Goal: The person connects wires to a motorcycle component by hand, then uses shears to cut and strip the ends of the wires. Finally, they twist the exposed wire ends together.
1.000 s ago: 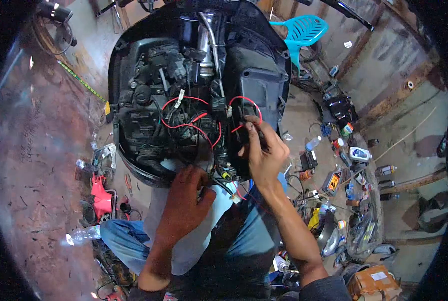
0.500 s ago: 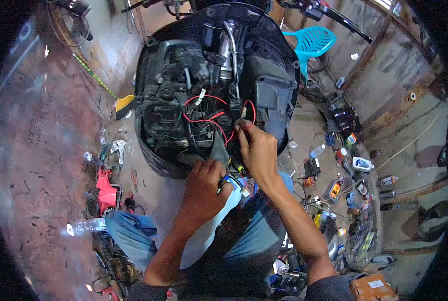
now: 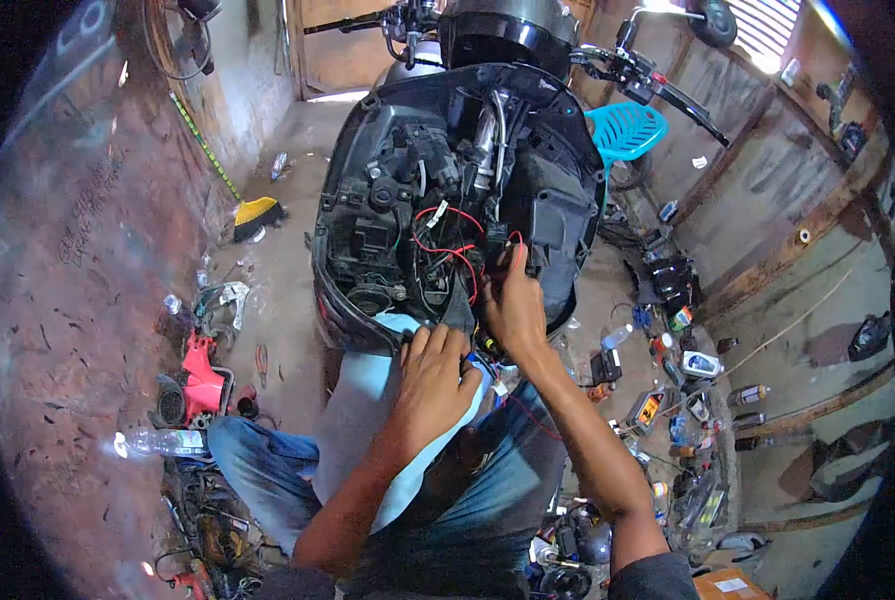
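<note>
A black motorcycle body section, its inner side exposed, stands in front of me below the handlebar. A red wire loops across its middle, with a white tag close by. My right hand pinches the red wire near the centre, fingers closed. My left hand has curled fingers at the near edge, beside a dark grey flap; what they grip is hidden. Near its thumb are cables with a yellow-marked connector. A pale blue cloth lies under my left forearm, across my lap.
At the right, bottles, tools and parts litter the floor. A turquoise plastic chair stands behind the bodywork. On the left are a broom, a red plastic part and a clear bottle by my knee.
My view has tilted up, so the handlebar and back doorway show more. The bodywork sits lower and farther right in view. Both hands stay at its near edge, the right still at the red wire.
</note>
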A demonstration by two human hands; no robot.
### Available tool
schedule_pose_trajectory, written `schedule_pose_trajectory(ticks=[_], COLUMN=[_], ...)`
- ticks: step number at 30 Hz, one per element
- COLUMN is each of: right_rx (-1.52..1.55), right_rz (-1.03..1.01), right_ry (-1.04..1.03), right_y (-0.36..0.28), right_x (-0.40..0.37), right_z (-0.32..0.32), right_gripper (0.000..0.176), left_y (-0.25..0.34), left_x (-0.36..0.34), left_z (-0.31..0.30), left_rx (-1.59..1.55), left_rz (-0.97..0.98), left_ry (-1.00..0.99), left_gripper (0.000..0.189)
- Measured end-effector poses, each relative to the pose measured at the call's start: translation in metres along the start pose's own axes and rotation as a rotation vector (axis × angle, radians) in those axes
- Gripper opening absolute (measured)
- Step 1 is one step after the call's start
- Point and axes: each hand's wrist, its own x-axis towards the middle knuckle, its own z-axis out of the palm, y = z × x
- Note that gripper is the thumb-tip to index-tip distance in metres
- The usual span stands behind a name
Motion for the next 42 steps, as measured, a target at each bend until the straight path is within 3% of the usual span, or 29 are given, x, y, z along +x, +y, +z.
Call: schedule_pose_trajectory(ticks=[10,13,16,20,24,28,29,32,35,38,39,42], right_rx=[0.152,0.165,0.295,0.477,0.582,0.32,0.393,0.417,0.451,0.738,0.576,0.744], right_rz=[-0.04,-0.069,-0.076,0.05,0.185,0.194,0.19,0.367,0.289,0.368,0.176,0.248], right_ry=[0.014,0.133,0.282,0.246,0.335,0.45,0.447,0.305,0.289,0.022,0.067,-0.151], right_y=[0.005,-0.004,-0.019,-0.02,-0.023,-0.01,-0.006,0.003,0.013,0.0,0.017,0.012], right_x=[-0.005,-0.011,-0.015,-0.014,-0.014,-0.013,-0.014,-0.022,-0.031,-0.037,-0.036,-0.037], right_z=[-0.002,-0.007,-0.021,-0.037,-0.053,-0.066,-0.067,-0.078,-0.075,-0.088,-0.072,-0.058], right_gripper=[0.039,0.03,0.023,0.015,0.011,0.017,0.018,0.019,0.019,0.023,0.025,0.028], left_y=[0.009,0.004,-0.002,0.001,0.008,-0.011,-0.018,-0.004,0.017,0.017,0.014,0.002], left_x=[-0.005,0.001,0.017,0.051,0.085,0.1,0.101,0.101,0.095,0.091,0.09,0.09], left_z=[0.0,-0.008,-0.011,-0.012,-0.004,0.007,0.012,-0.009,-0.036,-0.033,-0.03,-0.014], left_rx=[-0.055,-0.13,-0.235,-0.026,0.079,0.081,0.041,-0.24,-0.471,-0.521,-0.529,-0.972], left_rz=[-0.011,-0.025,-0.185,-0.218,-0.387,-0.401,-0.363,-0.279,-0.263,-0.146,-0.088,-0.144], left_ry=[0.071,0.033,0.085,0.121,0.096,0.159,0.255,0.332,0.265,0.193,0.18,0.135], left_gripper=[0.019,0.021,0.029,0.037,0.04,0.036,0.032,0.026,0.022,0.021,0.021,0.022])
